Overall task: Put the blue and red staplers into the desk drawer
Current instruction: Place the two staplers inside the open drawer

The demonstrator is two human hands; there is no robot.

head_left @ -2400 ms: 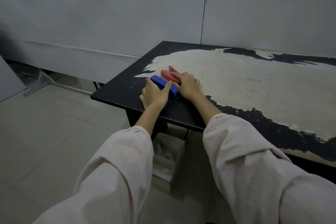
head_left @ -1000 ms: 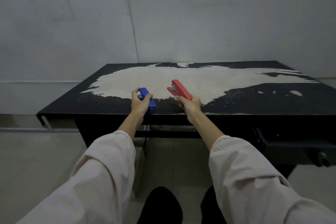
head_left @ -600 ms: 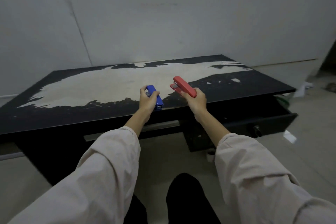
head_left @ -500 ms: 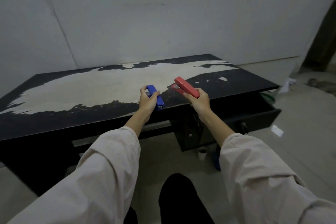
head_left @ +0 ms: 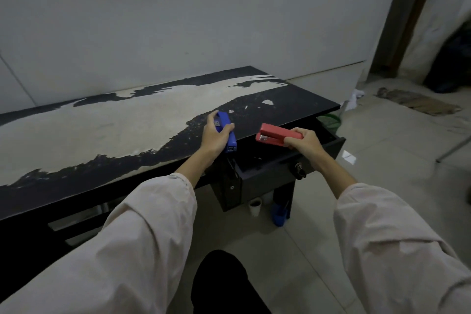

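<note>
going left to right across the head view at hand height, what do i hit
left hand → blue stapler → red stapler → right hand → open drawer's front panel

Both arms wear loose, pale pinkish-beige sleeves [head_left: 142,245] with creased fabric, wide at the cuffs, leaving wrists and forearms bare. Dark trousers [head_left: 224,283] cover the legs below.
</note>
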